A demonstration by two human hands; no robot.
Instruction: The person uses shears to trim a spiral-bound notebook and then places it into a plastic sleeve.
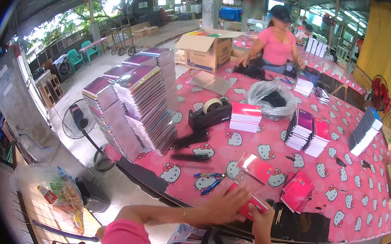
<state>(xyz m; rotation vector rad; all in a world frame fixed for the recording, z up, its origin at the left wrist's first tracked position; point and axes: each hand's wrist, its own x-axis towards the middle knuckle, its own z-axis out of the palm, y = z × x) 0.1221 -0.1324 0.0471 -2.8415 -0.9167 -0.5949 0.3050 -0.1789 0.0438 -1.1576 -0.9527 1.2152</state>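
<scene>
Holding a red notebook between both hands, low over the near edge of the pink worktop. Gripping the right end with the right hand, pinched between thumb and fingers. Covering the left end with the left hand, fingers stretched out and blurred; cannot tell whether pinching there or only resting on top.

With the left forearm running nearly level from a pink sleeve at lower left, palm turned down. With the right forearm standing steeply up from the lower edge, fingers pointing inward.

Showing a glossy red cover, slanted down toward the right hand, with a thin pale strip along one side; too hidden by fingers to tell more.

Set just nearer than a flat, lone notebook, left of a fanned red pile and right of blue hand tools. Well apart from the black coils and tape dispenser.
</scene>
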